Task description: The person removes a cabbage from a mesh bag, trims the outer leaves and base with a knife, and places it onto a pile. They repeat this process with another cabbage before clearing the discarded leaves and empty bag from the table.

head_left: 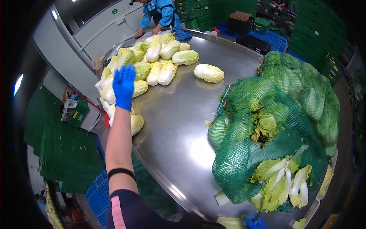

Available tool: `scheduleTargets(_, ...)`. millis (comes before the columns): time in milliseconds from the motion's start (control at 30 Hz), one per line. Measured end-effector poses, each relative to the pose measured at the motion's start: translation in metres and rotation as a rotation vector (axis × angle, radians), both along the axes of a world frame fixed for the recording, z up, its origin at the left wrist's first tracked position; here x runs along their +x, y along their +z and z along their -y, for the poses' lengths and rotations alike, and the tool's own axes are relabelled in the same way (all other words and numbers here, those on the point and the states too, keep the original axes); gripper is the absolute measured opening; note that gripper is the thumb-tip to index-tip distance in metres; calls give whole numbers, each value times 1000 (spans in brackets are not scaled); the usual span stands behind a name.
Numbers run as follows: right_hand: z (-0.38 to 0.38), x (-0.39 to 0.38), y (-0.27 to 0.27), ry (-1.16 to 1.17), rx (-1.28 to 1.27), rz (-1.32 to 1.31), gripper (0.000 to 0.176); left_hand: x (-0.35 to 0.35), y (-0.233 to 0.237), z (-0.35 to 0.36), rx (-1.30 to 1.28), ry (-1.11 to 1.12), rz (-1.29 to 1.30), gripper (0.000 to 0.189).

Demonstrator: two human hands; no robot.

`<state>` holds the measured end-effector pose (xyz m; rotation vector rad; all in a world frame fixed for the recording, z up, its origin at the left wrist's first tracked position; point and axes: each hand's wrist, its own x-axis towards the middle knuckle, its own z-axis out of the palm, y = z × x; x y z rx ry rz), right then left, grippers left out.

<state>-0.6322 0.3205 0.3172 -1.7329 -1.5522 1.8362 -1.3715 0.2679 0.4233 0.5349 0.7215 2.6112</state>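
My left hand (pixel 124 87), in a blue glove, reaches over the pile of Chinese cabbages (pixel 154 51) at the table's far left. Its fingers are stretched out, with nothing seen in them. A single Chinese cabbage (pixel 209 73) lies apart on the steel table (pixel 179 118). At the bottom edge my right hand (pixel 253 222), also blue-gloved and partly cut off, is closed round a knife (pixel 260 206), whose thin blade points up. Just beyond it lie loose outer cabbage leaves (pixel 278 183), on and beside a green net sack (pixel 236 164).
More full net sacks of cabbage (pixel 312 91) stand along the table's right side. At the far end a person in blue workwear (pixel 164 13) leans over the table. Green crates (pixel 194 13) are stacked behind, with folded green crates (pixel 68 152) at left.
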Motion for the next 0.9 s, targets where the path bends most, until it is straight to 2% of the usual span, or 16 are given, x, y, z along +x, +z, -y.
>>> scheduleTargets(67,20,-6,-34,170,-76,-177,19,56,-24,-11,-181,-98,-96,50)
scheduleTargets(100,25,-14,-40,295,-101,-175,19,86,-41,-12,-307,-117,-131,48)
scheduleTargets(133,27,-30,-26,294,-218,-235,17,114,-57,-12,-428,-131,-172,46)
scheduleTargets(200,46,-28,-62,358,-74,-299,20,164,-73,-9,-521,-206,-191,44)
scheduleTargets(300,39,-20,-68,349,57,-196,13,213,-59,-6,-613,-176,-278,40)
scheduleTargets(333,38,-8,-83,278,-30,-247,15,223,-49,-6,-612,-186,-286,40)
scheduleTargets(400,34,22,-98,273,180,-210,22,247,-26,-11,-568,-170,-417,40)
scheduleTargets(467,28,49,-88,132,72,-120,26,271,-6,-18,-547,-185,-582,43)
scheduleTargets(567,19,104,-88,-57,168,-40,24,331,15,-47,-463,-323,-618,46)
scheduleTargets(633,7,156,-100,-184,276,23,24,369,6,-72,-435,-468,-639,47)
scheduleTargets(700,-10,208,-106,-372,491,99,24,412,-4,-101,-546,-619,-662,45)
scheduleTargets(767,-26,260,-88,-691,298,83,24,451,-17,-132,-685,-748,-729,44)
scheduleTargets(800,-33,276,-86,-787,370,134,23,466,-25,-146,-785,-789,-775,44)
scheduleTargets(833,-35,290,-85,-801,450,115,21,474,-39,-165,-916,-738,-879,43)
scheduleTargets(867,-38,296,-72,-814,530,95,19,476,-53,-186,-911,-736,-883,43)
scheduleTargets(900,-39,297,-65,-815,537,89,19,476,-66,-209,-1021,-545,-1015,52)
